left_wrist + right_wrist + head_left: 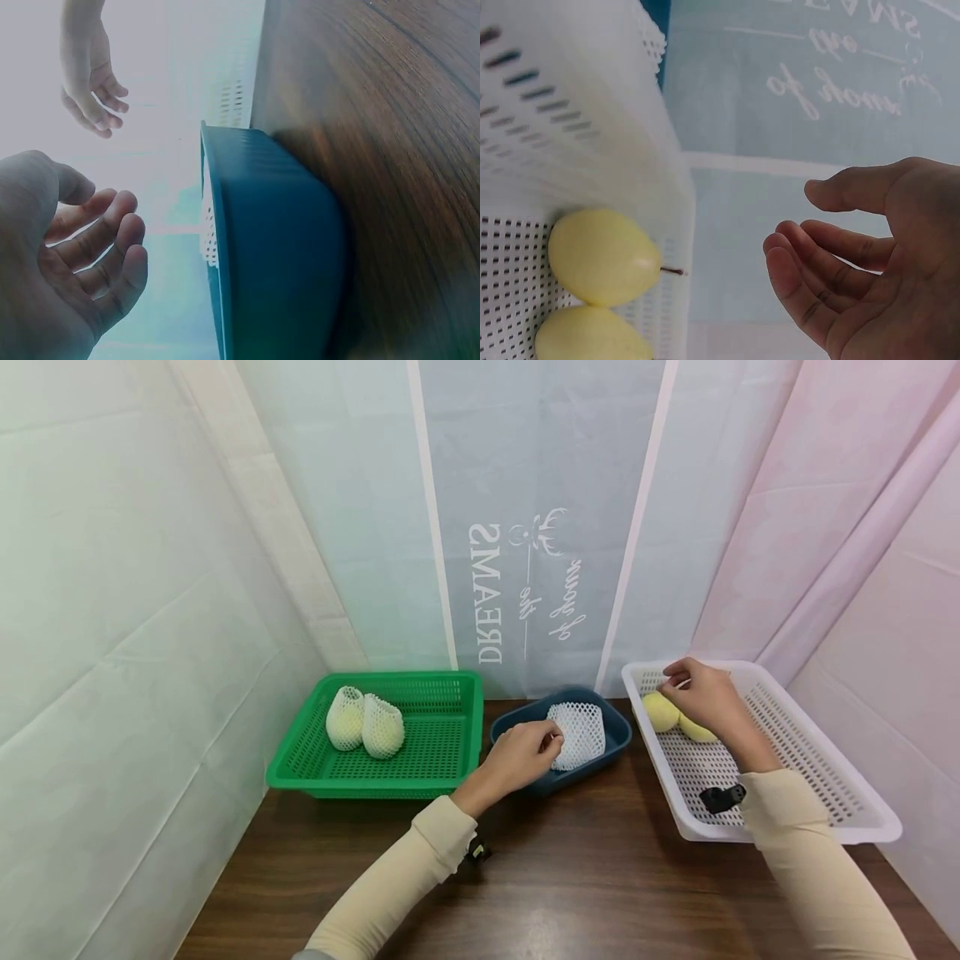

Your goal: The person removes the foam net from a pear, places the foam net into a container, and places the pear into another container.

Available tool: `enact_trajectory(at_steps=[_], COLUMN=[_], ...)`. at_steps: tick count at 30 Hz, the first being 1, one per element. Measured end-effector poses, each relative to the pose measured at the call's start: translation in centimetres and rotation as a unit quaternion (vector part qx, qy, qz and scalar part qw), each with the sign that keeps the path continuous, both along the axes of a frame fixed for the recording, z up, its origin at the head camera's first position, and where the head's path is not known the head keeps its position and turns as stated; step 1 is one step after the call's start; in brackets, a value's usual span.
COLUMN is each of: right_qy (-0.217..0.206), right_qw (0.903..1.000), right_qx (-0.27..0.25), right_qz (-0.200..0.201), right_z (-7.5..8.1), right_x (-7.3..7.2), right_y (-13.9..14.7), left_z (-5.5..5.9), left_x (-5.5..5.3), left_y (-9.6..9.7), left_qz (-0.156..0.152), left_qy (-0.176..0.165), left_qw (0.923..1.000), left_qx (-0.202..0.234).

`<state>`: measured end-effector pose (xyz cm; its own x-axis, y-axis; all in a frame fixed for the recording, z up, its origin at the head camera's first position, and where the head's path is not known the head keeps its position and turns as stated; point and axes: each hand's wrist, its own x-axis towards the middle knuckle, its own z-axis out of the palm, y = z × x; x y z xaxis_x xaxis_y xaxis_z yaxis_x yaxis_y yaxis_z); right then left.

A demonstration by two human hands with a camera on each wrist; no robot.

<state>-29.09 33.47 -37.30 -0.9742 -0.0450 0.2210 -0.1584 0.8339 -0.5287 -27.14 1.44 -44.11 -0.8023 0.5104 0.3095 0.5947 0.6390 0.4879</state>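
Observation:
My right hand (703,695) hovers over the white basket (813,739) with loosely curved fingers and nothing in them. Below it, two pale yellow pears (604,257) lie side by side in the basket, one with its stem showing. My left hand (522,752) is above the near rim of the blue basket (277,240), fingers loosely bent and holding nothing. A white foam net sleeve (583,735) lies in the blue basket, partly behind that hand in the head view.
At the left stands a green basket (442,781) holding two netted pears (383,727). The baskets sit on a dark wooden table (570,877). A printed cloth (540,460) hangs close behind, with cloth walls on both sides.

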Motion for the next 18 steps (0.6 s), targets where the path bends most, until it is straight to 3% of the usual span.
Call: enact_trajectory(at_steps=[10,18], right_qy=[0.009,0.032], right_qw=[0.9999,0.9993], right_qx=[-0.005,-0.016], right_qz=[0.007,0.014], right_z=[0.3,0.3], right_x=[0.7,1.1], right_y=[-2.0,-3.5], left_z=[0.5,1.1], left_x=[0.4,0.4], left_y=[-1.1,-1.7], left_qz=[0.001,0.009], left_qy=[0.023,0.013], left_qw=[0.9997,0.9996], left_qx=[0.006,0.024])
